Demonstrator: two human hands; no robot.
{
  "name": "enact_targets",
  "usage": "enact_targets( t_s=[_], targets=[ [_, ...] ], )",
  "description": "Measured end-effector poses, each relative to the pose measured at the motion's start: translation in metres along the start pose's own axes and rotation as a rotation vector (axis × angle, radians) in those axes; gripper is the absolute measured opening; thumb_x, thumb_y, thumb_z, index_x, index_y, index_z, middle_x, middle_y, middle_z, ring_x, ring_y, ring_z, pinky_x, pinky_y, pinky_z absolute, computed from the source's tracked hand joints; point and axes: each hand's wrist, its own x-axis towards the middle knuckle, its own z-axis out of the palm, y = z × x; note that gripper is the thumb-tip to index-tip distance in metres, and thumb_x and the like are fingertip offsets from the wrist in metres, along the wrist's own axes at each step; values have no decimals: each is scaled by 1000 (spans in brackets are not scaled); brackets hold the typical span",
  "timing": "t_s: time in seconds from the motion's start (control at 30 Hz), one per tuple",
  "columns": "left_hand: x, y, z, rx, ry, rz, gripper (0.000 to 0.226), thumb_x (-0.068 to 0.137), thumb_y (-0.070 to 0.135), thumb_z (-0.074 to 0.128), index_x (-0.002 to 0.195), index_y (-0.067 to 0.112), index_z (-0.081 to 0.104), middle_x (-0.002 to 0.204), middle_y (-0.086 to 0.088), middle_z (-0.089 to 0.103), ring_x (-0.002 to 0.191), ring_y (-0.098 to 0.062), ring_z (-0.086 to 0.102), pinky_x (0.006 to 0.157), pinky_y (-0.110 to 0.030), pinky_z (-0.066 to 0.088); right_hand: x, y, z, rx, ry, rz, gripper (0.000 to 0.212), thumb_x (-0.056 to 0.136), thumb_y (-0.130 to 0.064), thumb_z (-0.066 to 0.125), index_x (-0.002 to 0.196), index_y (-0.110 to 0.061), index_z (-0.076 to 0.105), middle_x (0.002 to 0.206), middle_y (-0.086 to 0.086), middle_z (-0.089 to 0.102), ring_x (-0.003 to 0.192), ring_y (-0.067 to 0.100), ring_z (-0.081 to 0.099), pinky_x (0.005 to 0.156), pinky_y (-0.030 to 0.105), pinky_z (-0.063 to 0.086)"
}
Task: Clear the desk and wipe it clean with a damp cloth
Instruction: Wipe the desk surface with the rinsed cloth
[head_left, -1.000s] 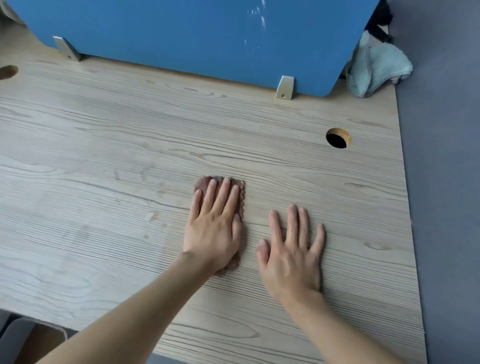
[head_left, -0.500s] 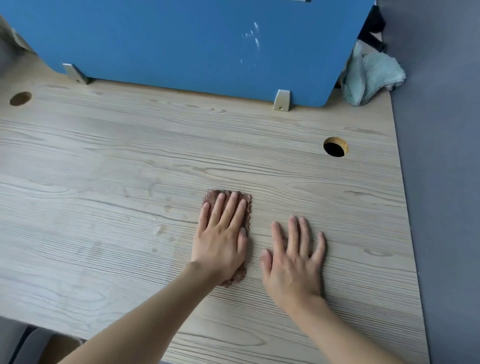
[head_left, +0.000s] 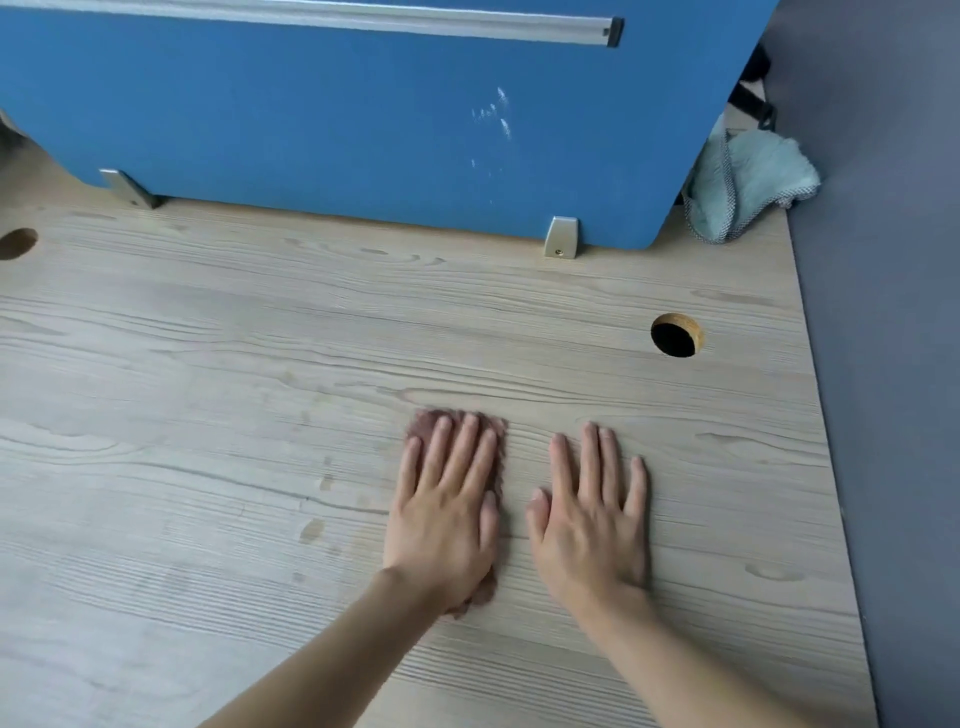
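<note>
The brown cloth lies flat on the table, a little right of the middle of the frame, almost wholly under the left grip. Only the cloth's far edge beyond the fingertips, a strip along its right side and a bit by the wrist show. The left grip is opened flat, fingers straight and close together, palm pressing down on the cloth and curled around nothing. Just to the right, apart from the cloth, the right grip rests palm down on the bare wood with its fingers straight and slightly spread, holding nothing. A few small darker marks dot the table left of the cloth. Farther up and to the right is a round cable hole; another hole sits at the left edge of the frame. A blue partition stands along the table's far side on two metal brackets, and a pale green cloth lies crumpled at its right end, in the upper right.
</note>
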Motion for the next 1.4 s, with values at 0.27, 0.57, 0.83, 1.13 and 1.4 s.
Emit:
enact_targets(
  t_s=[0.27, 0.57, 0.83, 1.13, 1.4],
  targets=[
    [54, -14, -4, 3, 39, -55, 65, 95, 39, 24, 158, 23, 23, 165, 0, 14, 154, -21, 6, 123, -49, 11, 1, 0, -1, -37, 10, -14, 63, 87, -42, 40, 140, -11, 56, 152, 25, 41, 143, 39, 36, 115, 62, 22],
    [71, -32, -6, 26, 35, 26, 65, 95, 39, 24, 158, 24, 22, 166, 0, 15, 154, -19, 5, 124, -46, 9, 72, -14, 4, -7, 5, -12, 65, 95, -46, 28, 152, -18, 41, 161, 21, 28, 151, 35, 23, 121, 56, 17],
    [63, -26, -4, 8, 8, 147, 63, 96, 39, 27, 157, 24, 25, 165, 0, 17, 154, -21, 7, 122, -48, 14, 71, -15, 0, -11, -4, -6, 66, 92, -45, 30, 151, -18, 45, 161, 21, 29, 150, 33, 25, 121, 56, 18],
    [75, -25, -6, 24, 25, 129, 63, 96, 38, 28, 157, 20, 26, 165, -3, 18, 153, -24, 10, 121, -50, 15, 79, -15, -7, -2, 11, -8, 59, 84, -43, 39, 133, -18, 60, 146, 22, 48, 139, 37, 41, 114, 56, 28],
    [104, -27, -10, 37, 58, 38, 64, 95, 39, 25, 157, 21, 25, 165, -2, 17, 153, -23, 8, 123, -49, 11, 114, 0, -3, -8, 2, -74, 63, 89, -46, 32, 144, -19, 47, 158, 23, 31, 149, 37, 25, 121, 56, 17]
  ],
)
